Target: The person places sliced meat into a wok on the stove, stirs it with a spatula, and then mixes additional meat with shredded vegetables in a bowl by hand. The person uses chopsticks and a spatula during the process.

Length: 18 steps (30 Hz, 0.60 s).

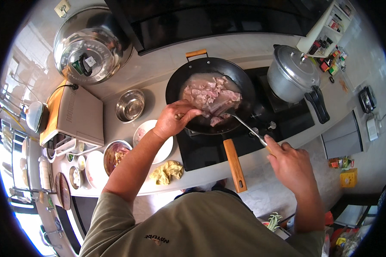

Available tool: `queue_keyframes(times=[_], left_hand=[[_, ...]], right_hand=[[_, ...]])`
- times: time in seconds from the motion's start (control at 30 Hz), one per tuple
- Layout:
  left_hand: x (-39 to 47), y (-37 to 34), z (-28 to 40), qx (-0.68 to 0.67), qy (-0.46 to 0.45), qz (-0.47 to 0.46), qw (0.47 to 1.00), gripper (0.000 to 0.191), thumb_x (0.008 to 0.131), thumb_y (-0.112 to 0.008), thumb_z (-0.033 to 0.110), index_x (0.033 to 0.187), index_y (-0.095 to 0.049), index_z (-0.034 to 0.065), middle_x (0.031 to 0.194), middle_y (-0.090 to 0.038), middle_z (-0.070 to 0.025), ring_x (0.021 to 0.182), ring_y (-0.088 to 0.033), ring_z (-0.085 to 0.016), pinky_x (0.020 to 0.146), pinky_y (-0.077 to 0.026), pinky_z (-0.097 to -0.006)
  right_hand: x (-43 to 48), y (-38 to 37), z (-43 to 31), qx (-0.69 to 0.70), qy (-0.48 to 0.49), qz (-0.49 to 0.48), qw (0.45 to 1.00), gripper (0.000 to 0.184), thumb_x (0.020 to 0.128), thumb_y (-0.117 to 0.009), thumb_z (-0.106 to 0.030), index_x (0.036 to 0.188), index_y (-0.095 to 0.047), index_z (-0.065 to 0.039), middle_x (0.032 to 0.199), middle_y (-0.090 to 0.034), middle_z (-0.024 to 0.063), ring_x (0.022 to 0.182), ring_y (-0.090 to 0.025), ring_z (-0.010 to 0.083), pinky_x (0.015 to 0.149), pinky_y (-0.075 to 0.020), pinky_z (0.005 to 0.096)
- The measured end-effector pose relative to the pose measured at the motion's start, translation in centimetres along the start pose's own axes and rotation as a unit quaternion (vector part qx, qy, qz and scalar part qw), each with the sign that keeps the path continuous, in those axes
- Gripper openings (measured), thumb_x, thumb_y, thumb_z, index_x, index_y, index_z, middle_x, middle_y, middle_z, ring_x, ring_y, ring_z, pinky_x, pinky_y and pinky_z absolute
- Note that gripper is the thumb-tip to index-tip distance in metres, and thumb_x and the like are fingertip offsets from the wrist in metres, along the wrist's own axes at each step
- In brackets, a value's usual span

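Observation:
A black wok (pixel 172 93) with wooden handles stands on the black glass hob (pixel 289 128). Pieces of pale pink meat (pixel 212 93) lie in it in cloudy liquid. My right hand (pixel 291 163) grips a long metal spatula (pixel 249 128), whose blade reaches into the wok's near side among the meat. Over the wok's left rim, my left hand (pixel 178 117) is closed around a utensil, of which a round brownish handle end (pixel 179 116) shows at the fist. Most of that utensil is hidden by the hand, so its kind is unclear.
A pressure cooker (pixel 292 74) stands right of the wok, its black handle jutting forward. Left are a white plate (pixel 164 151), a steel bowl of food (pixel 107 157), a steel basin (pixel 130 106) and a yellow cloth (pixel 167 172). A toaster oven (pixel 83 112) stands further left.

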<state>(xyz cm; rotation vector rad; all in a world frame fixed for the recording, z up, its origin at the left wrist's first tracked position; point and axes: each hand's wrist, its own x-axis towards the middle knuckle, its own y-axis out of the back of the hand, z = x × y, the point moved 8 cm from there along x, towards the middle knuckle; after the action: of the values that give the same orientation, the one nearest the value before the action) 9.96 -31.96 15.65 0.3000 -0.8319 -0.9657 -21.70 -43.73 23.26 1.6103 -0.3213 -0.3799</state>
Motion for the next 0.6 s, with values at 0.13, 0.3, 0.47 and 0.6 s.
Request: queue_keyframes(times=[0.13, 0.3, 0.47, 0.6], left_hand=[[-1.5, 3.6, -3.7, -0.113, 0.151, 0.166, 0.968, 0.033, 0.107, -0.073, 0.025, 0.092, -0.078, -0.0041, 0.08, -0.075, -0.0115, 0.064, -0.07, -0.018, 0.059, -0.057, -0.0314], [-2.1, 4.4, -7.6, -0.17, 0.296, 0.216, 0.915, 0.054, 0.108, -0.069, 0.044, 0.099, -0.076, -0.0089, 0.086, -0.078, -0.0159, 0.067, -0.075, -0.022, 0.059, -0.064, -0.0328], [-1.5, 0.7, -7.8, -0.191, 0.325, 0.14, 0.916, 0.054, 0.108, -0.069, 0.044, 0.097, -0.076, -0.0079, 0.082, -0.077, -0.0145, 0.063, -0.073, -0.021, 0.056, -0.062, -0.0329], [0.1, -0.1, -6.0, -0.212, 0.317, 0.142, 0.913, 0.051, 0.107, -0.071, 0.043, 0.095, -0.077, -0.0066, 0.08, -0.076, -0.0124, 0.06, -0.072, -0.019, 0.054, -0.061, -0.0313]], right_hand=[[-0.7, 0.4, 1.2, 0.044, -0.037, 0.032, 0.998, 0.056, 0.098, -0.075, -0.021, 0.152, -0.06, -0.012, 0.089, -0.071, 0.0128, 0.074, -0.074, 0.0324, 0.069, -0.0566, 0.0468], [-4.0, 2.1, 2.7, 0.015, -0.096, 0.013, 0.995, 0.059, 0.095, -0.077, -0.018, 0.152, -0.062, -0.015, 0.089, -0.07, 0.0133, 0.075, -0.073, 0.0317, 0.069, -0.056, 0.0451], [-1.9, 0.1, 0.8, 0.002, -0.05, -0.007, 0.999, 0.054, 0.1, -0.073, -0.022, 0.151, -0.06, -0.009, 0.093, -0.072, 0.0143, 0.073, -0.075, 0.0293, 0.068, -0.0576, 0.0443], [1.7, -1.7, 0.4, -0.005, -0.056, 0.047, 0.997, 0.052, 0.101, -0.072, -0.024, 0.15, -0.061, -0.008, 0.095, -0.073, 0.0151, 0.076, -0.076, 0.0309, 0.069, -0.0598, 0.0433]])
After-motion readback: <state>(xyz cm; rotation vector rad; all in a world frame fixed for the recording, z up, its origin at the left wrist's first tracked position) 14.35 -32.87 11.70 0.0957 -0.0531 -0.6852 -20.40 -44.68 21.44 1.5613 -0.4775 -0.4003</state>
